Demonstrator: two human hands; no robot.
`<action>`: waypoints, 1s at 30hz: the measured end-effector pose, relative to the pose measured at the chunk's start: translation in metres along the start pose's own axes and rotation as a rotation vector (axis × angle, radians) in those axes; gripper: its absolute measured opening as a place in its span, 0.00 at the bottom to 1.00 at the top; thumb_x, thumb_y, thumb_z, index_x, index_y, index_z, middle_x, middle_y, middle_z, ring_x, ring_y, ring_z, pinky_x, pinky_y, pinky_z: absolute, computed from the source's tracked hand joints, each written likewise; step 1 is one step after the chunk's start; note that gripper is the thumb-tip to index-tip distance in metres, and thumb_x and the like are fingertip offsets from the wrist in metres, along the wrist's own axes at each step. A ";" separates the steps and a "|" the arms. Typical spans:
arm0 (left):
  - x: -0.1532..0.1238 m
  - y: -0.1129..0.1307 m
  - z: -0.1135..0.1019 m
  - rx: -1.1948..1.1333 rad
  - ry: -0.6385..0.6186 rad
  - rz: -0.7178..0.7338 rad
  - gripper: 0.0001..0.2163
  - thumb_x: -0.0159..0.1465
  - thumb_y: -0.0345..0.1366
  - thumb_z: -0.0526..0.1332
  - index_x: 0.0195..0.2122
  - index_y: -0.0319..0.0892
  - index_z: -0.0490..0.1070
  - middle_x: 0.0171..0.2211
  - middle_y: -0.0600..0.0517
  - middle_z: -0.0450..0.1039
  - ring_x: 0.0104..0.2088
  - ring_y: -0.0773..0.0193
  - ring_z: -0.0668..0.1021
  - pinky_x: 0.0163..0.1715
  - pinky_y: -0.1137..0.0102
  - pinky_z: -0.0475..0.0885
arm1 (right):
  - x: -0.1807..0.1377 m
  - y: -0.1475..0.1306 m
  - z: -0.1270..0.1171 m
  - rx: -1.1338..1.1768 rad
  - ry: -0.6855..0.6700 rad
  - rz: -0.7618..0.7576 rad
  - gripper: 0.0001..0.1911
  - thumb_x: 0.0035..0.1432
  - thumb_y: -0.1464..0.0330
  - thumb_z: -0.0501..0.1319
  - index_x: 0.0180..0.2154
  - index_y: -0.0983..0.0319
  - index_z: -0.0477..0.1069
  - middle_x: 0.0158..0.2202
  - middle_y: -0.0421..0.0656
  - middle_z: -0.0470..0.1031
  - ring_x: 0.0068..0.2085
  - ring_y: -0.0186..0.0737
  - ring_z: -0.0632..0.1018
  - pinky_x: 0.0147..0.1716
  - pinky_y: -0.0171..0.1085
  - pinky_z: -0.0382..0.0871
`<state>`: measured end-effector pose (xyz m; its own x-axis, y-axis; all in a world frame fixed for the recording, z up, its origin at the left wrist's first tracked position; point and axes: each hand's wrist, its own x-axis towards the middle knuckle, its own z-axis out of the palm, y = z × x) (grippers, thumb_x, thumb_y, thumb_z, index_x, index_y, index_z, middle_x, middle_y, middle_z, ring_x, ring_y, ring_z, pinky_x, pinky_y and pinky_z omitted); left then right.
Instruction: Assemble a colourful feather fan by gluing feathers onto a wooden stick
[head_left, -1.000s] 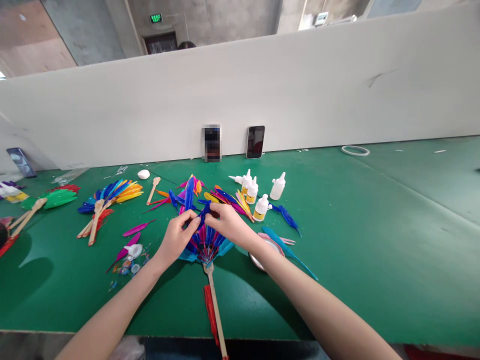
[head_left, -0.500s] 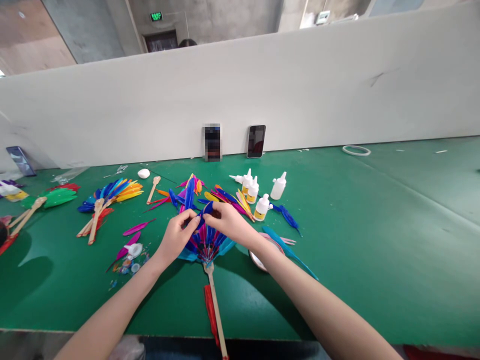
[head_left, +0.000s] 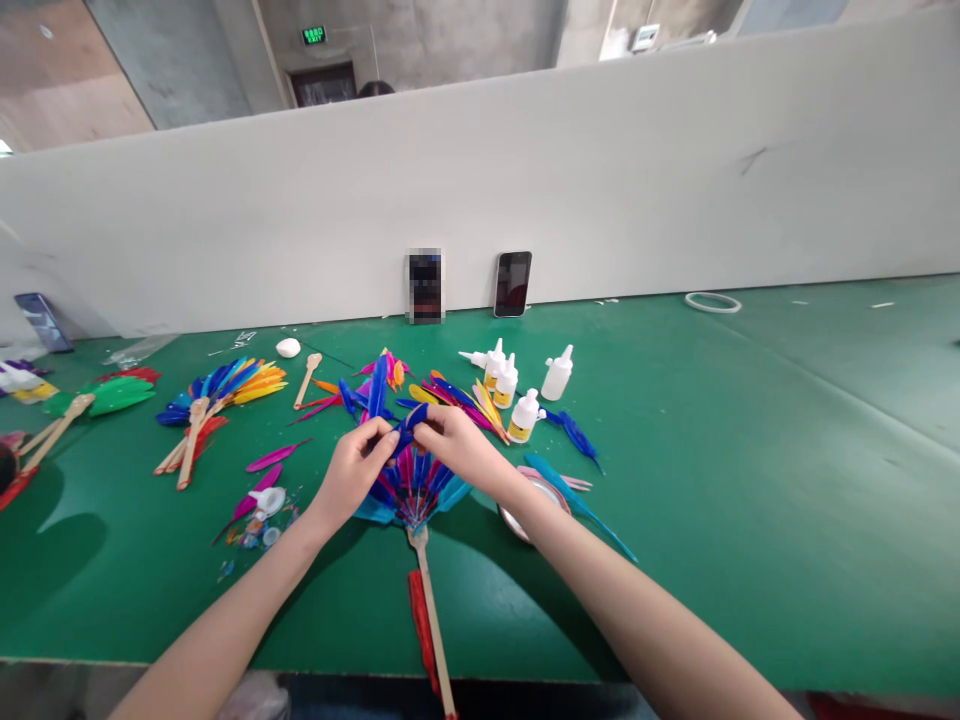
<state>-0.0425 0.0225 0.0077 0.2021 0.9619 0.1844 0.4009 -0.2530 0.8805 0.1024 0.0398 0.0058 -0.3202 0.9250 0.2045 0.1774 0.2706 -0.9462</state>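
While our left hand (head_left: 352,472) and right hand (head_left: 459,448) both pinch a slim dark blue feather (head_left: 409,420) by fingertips, it lies across the blue-and-pink feather fan on a wooden stick (head_left: 412,488), near us at centre. We judge the fan part-filled: loose coloured feathers (head_left: 459,396) wait farther back on the green table (head_left: 712,450).

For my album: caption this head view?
The left hand and right hand pinch a blue feather above a feather fan.

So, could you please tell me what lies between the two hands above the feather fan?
A blue feather, pinched by the left hand and the right hand over the feather fan; the head view shows it.
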 end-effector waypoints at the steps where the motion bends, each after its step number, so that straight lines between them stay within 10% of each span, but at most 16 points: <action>1: 0.000 0.000 0.000 -0.012 0.004 -0.004 0.12 0.56 0.42 0.53 0.20 0.41 0.58 0.17 0.58 0.56 0.21 0.70 0.61 0.23 0.74 0.59 | 0.000 0.000 -0.001 0.027 -0.021 0.008 0.07 0.44 0.73 0.48 0.18 0.62 0.57 0.17 0.35 0.60 0.22 0.30 0.62 0.22 0.31 0.55; 30: 0.000 0.001 0.000 -0.016 0.055 0.009 0.12 0.55 0.41 0.54 0.19 0.41 0.58 0.16 0.59 0.56 0.20 0.71 0.63 0.22 0.75 0.60 | 0.001 0.003 -0.006 0.076 -0.039 0.020 0.15 0.45 0.59 0.58 0.20 0.62 0.58 0.17 0.34 0.59 0.21 0.29 0.63 0.21 0.32 0.55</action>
<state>-0.0418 0.0221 0.0083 0.1555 0.9641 0.2154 0.3845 -0.2599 0.8858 0.1084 0.0434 0.0044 -0.3536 0.9186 0.1765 0.1138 0.2296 -0.9666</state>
